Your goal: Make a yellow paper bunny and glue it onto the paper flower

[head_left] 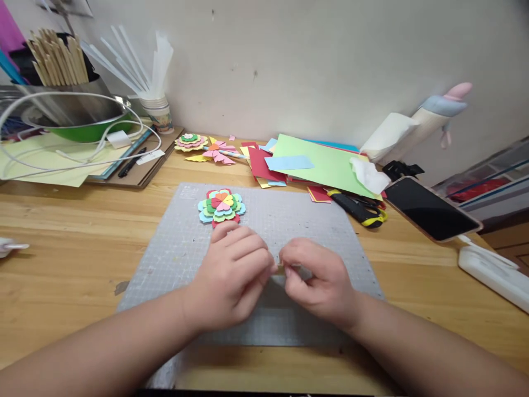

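Note:
Above the grey cutting mat (165,237), my left hand (237,273) and my right hand (318,278) face each other with their fingertips almost meeting. Both are closed in a pinch on a small yellowish-brown piece (280,269), which spans the narrow gap between them. The fingers hide most of it, so I cannot tell its kind. Just beyond my left hand, a layered paper flower (222,205) in red, blue, green, pink and yellow lies on the mat.
Coloured paper sheets (326,165), crumpled tissue (369,175) and a yellow-black utility knife (359,208) lie behind the mat. Further paper flowers (215,150) rest near the wall. A phone (432,208) and white power strip (491,275) stand right; a green bowl (82,131) and straw cup (160,116) left.

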A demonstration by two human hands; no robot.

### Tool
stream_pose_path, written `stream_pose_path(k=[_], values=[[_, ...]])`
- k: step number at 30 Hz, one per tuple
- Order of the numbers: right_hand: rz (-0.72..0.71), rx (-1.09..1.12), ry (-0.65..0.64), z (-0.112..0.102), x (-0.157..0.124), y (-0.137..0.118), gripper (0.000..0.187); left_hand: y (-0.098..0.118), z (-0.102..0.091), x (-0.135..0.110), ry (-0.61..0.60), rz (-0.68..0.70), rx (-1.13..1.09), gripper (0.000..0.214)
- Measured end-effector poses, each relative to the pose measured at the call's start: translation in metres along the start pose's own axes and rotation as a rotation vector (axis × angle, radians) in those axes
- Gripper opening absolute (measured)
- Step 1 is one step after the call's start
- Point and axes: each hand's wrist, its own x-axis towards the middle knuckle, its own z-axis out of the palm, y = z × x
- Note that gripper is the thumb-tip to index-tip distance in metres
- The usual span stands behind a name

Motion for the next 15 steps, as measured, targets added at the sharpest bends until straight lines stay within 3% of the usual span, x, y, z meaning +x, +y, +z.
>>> stream_pose_path(k=[4,9,15], values=[[0.236,0.135,0.133,-0.006,0.002,0.012,0.012,-0.004,-0.007,0.012,0.068,-0.09,-0.017,0.018],[0.437,0.27,0.222,-0.007,0.003,0.031,0.012,-0.019,0.001,0.018,0.155,-0.415,-0.318,0.023],[0.637,0.58,-0.001,0.005,0.004,0.027,0.019,-0.028,0.016,0.011,0.033,-0.551,-0.383,0.024]])
